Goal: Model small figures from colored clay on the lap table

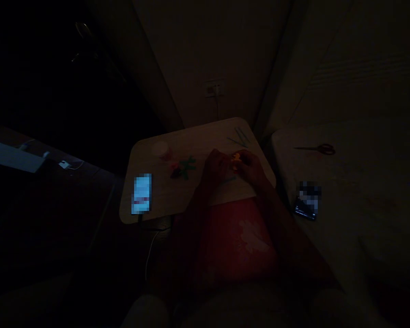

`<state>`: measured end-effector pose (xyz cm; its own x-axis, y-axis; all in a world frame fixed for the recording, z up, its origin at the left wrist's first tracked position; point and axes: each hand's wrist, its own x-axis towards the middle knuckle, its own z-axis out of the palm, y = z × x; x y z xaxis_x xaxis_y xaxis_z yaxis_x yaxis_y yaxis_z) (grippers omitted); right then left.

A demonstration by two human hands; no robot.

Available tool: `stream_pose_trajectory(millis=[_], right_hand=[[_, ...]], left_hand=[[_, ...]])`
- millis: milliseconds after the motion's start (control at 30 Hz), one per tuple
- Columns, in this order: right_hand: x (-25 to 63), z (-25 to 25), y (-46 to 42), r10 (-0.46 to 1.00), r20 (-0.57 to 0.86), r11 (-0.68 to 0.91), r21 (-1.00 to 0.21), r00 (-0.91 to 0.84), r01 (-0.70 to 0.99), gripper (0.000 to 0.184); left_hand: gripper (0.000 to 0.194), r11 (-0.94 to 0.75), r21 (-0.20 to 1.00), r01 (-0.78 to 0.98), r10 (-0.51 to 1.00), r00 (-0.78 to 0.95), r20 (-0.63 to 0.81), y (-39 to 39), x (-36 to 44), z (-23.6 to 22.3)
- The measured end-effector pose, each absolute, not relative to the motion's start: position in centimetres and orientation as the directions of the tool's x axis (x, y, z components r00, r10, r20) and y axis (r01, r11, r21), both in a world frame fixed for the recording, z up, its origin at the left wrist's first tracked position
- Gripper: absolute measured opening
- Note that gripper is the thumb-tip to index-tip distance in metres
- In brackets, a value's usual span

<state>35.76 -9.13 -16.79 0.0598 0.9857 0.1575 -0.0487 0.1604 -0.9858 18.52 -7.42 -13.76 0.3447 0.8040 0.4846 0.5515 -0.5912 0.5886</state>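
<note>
In dim light, my right hand [250,167] pinches a small yellow-orange piece [236,158] above the right half of a small table. What kind of piece it is, I cannot make out. My left hand [217,165] is close beside it with curled fingers; the dark hides whether anything sits in them. A bluish strip [228,179] lies on the table below the hands. Left of my left hand rest green strip-like pieces [187,166], next to a dark piece [175,171] and a reddish-pink one [173,165].
A lit phone [141,193] lies at the wooden table's [164,202] left edge, a pale round container [160,149] behind it. Thin sticks [240,135] lie at the far right corner. Scissors [319,149] and a second phone [307,200] rest on the pale surface to the right.
</note>
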Motion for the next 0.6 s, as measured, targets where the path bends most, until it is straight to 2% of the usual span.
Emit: stream_pose_trajectory(millis=[300, 433, 533, 600], right_hand=[[35.77, -16.76, -9.04, 0.985, 0.157, 0.16, -0.986, 0.072, -0.041, 0.036], [35.61, -16.86, -8.99, 0.982, 0.151, 0.157, -0.986, 0.111, -0.054, 0.04], [35.63, -17.09, -8.89, 0.977, 0.159, 0.171, -0.982, 0.142, -0.075, 0.042], [35.72, -17.24, -8.81, 0.972, 0.188, 0.194, -0.981, 0.144, -0.027, 0.043]], left_hand=[[0.011, -0.598, 0.58, 0.553, 0.798, 0.343, 0.496, -7.62, 18.55, -13.49], [0.011, -0.551, 0.615, 0.564, 0.827, 0.268, 0.495, -7.62, 18.3, -13.8], [0.022, -0.523, 0.662, 0.537, 0.844, 0.219, 0.489, -7.84, 18.08, -14.1], [0.028, -0.526, 0.685, 0.505, 0.845, 0.219, 0.488, -8.11, 18.11, -14.26]])
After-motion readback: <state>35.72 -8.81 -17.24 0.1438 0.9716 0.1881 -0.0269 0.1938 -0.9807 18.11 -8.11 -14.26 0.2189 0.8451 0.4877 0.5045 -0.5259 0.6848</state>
